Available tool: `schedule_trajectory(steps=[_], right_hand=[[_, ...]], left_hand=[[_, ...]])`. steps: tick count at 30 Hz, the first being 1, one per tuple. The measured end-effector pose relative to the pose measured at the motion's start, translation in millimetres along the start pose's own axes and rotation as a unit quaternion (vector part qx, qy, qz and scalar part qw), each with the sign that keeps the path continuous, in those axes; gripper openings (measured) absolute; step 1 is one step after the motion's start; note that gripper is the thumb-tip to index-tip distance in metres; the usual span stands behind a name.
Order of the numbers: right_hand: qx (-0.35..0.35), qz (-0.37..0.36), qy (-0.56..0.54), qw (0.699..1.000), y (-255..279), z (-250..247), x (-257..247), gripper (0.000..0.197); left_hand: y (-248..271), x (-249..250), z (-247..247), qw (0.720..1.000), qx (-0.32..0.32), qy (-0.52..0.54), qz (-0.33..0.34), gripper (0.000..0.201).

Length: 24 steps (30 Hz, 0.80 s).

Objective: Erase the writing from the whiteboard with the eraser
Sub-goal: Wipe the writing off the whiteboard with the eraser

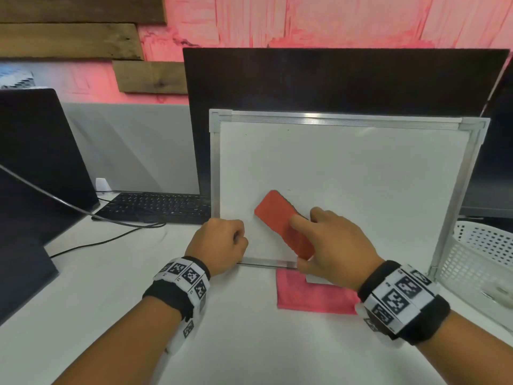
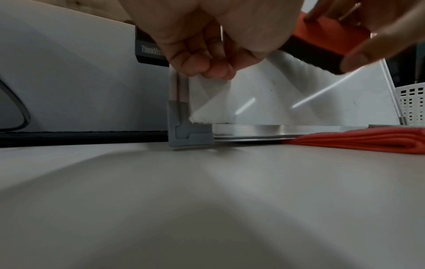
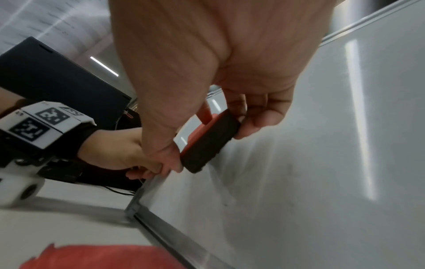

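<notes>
A whiteboard (image 1: 347,168) in an aluminium frame leans against a dark monitor, its bottom edge on the desk. Its surface shows only tiny specks and faint smudges (image 3: 287,174). My right hand (image 1: 333,243) grips a red eraser (image 1: 280,218) with a black felt side (image 3: 207,143), pressed at a slant against the board's lower middle. Thumb and fingers clasp its long edges. My left hand (image 1: 222,243) is curled at the board's lower left corner, and its fingers (image 2: 207,69) hold the left frame just above the grey corner piece (image 2: 190,134).
A folded red cloth (image 1: 313,295) lies on the desk under the board's bottom edge. A white perforated basket (image 1: 477,254) stands at the right. A black keyboard (image 1: 161,207) and cables (image 1: 83,215) lie left of the board, beside a second dark screen (image 1: 36,151).
</notes>
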State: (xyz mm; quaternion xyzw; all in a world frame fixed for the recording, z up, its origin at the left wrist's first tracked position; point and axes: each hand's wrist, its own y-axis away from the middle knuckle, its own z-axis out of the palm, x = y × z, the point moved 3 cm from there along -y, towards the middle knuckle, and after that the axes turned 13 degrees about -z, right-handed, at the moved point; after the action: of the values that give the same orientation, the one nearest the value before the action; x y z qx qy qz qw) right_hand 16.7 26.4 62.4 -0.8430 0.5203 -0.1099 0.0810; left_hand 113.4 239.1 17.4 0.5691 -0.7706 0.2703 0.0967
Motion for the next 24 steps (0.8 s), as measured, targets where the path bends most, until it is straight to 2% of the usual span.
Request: schedule_trajectory(steps=[3,7,15,24], right_hand=[[-0.034,-0.015,-0.013,0.999,22,6,26,0.058],[-0.09,0.005,-0.026,0.996,49,7,53,0.064],[-0.107,0.077,-0.054,0.99,89,5,95,0.059],[-0.091,0.117,-0.07,0.986,101,-4,108,0.039]], left_hand=[[0,6,4,1.0,-0.006,0.009,0.002,0.013],[4,22,15,0.999,-0.028,0.026,0.015,0.013],[7,42,27,0.998,-0.054,0.031,0.021,0.015],[7,41,27,0.998,-0.053,0.041,0.02,0.018]])
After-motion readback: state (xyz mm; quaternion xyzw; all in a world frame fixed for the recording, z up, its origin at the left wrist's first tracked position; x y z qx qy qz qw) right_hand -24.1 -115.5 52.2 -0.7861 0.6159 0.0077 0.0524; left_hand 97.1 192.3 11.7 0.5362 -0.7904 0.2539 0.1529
